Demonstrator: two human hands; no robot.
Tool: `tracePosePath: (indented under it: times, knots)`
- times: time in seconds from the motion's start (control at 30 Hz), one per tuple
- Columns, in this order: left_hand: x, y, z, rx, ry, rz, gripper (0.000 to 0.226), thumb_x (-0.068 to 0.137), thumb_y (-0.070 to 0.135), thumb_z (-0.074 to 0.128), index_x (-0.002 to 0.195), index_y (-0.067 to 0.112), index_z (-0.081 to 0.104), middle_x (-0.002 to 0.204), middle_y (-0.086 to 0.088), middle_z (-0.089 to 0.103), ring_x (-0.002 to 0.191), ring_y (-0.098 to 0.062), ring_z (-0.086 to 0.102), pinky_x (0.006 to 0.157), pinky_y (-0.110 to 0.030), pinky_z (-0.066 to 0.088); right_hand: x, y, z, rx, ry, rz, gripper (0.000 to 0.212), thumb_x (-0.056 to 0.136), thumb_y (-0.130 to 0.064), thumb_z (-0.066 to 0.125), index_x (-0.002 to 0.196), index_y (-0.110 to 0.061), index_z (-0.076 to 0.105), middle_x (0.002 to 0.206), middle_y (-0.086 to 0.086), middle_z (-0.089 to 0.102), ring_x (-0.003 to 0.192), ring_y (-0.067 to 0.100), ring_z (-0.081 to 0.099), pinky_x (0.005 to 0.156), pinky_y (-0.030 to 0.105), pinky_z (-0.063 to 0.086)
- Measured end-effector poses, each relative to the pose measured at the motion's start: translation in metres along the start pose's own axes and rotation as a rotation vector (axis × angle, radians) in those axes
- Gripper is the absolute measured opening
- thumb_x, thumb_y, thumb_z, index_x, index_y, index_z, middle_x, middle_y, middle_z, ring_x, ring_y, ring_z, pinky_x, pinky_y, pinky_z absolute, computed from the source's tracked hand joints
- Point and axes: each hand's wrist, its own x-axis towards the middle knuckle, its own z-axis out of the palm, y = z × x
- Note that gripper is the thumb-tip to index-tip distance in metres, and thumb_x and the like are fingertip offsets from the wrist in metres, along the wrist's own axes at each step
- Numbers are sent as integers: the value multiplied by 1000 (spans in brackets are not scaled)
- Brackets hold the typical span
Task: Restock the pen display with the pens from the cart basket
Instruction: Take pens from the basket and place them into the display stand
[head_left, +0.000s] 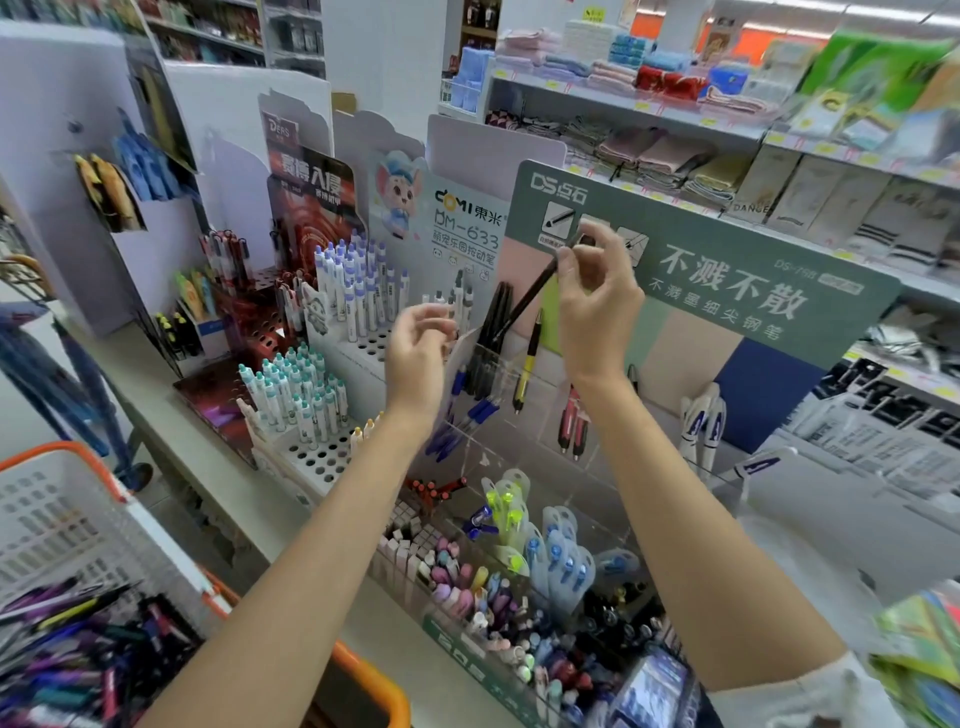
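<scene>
My right hand pinches the top end of a black pen that slants down to the left. Its tip reaches the clear acrylic pen display, over a top compartment with other black pens. My left hand hovers just left of that compartment with loosely curled fingers and holds nothing. The white cart basket with orange rim sits at the lower left, with several mixed pens lying in it.
Blue pens, a yellow-black pen and red pens fill neighbouring compartments. White peg displays with capped pens stand to the left. A green backing sign rises behind. Shelves with towels and socks run along the back.
</scene>
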Motion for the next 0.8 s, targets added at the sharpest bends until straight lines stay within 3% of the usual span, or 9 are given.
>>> tracePosePath:
  times: [0.07, 0.2, 0.4, 0.53, 0.6, 0.63, 0.7, 0.77, 0.8]
  knots:
    - [2, 1, -6, -62, 86, 19, 28, 93, -7, 39, 90, 11, 60, 81, -3, 61, 75, -15, 56, 72, -26, 51, 2, 4, 1, -67, 6, -50, 25, 93, -6, 64, 118, -9, 63, 88, -4, 66, 78, -6, 60, 79, 12, 49]
    - [-2, 1, -6, -53, 62, -16, 31, 92, -10, 37, 82, 8, 59, 71, -4, 57, 59, -11, 49, 54, -17, 44, -9, 17, 11, -149, -187, -45, 30, 93, -4, 64, 123, -5, 63, 96, 1, 69, 85, 8, 62, 82, 16, 51]
    - [-3, 1, -8, -69, 49, -53, 34, 90, -12, 34, 77, 8, 59, 69, -5, 55, 55, -11, 45, 50, -16, 39, -28, 31, 17, -253, -351, -10, 32, 96, -6, 62, 127, -6, 63, 105, 7, 71, 91, 10, 62, 85, 18, 50]
    - [-5, 0, -10, -52, 61, -62, 34, 91, -12, 35, 77, 8, 59, 68, -5, 55, 54, -9, 46, 50, -16, 39, -34, 35, 20, -305, -413, 22, 36, 97, -5, 59, 133, -3, 59, 124, 13, 67, 114, 21, 63, 103, 29, 47]
    - [-5, 0, -10, -43, 54, -64, 34, 91, -12, 35, 76, 8, 59, 68, -4, 55, 54, -9, 46, 50, -16, 39, -36, 37, 22, -340, -428, 22, 40, 97, -1, 56, 137, 0, 53, 133, 17, 62, 125, 27, 57, 112, 34, 41]
    - [-5, -1, -10, -38, 48, -65, 34, 91, -12, 35, 76, 8, 59, 67, -4, 56, 54, -9, 46, 50, -16, 39, -36, 38, 22, -357, -420, 28, 43, 98, 0, 54, 140, 1, 49, 136, 19, 58, 129, 29, 53, 116, 31, 33]
    - [-6, -1, -11, -27, 45, -68, 33, 92, -10, 36, 77, 7, 60, 68, -4, 56, 53, -9, 46, 48, -16, 39, -35, 37, 21, -382, -352, 7, 47, 97, 4, 51, 143, 1, 45, 137, 20, 57, 127, 29, 53, 110, 19, 32]
    - [-6, -1, -13, -18, 63, -72, 30, 93, -5, 38, 77, 8, 60, 66, -4, 56, 50, -8, 44, 45, -16, 36, -35, 30, 20, -347, -288, -108, 47, 92, 7, 52, 139, 0, 52, 117, 15, 63, 94, 20, 60, 85, 21, 49]
    - [-6, 0, -15, -12, 80, -75, 28, 93, -3, 41, 75, 8, 60, 64, -3, 54, 48, -8, 41, 42, -16, 33, -38, 25, 20, -317, -277, -164, 45, 90, 8, 53, 134, -1, 57, 107, 11, 63, 82, 14, 56, 74, 21, 49]
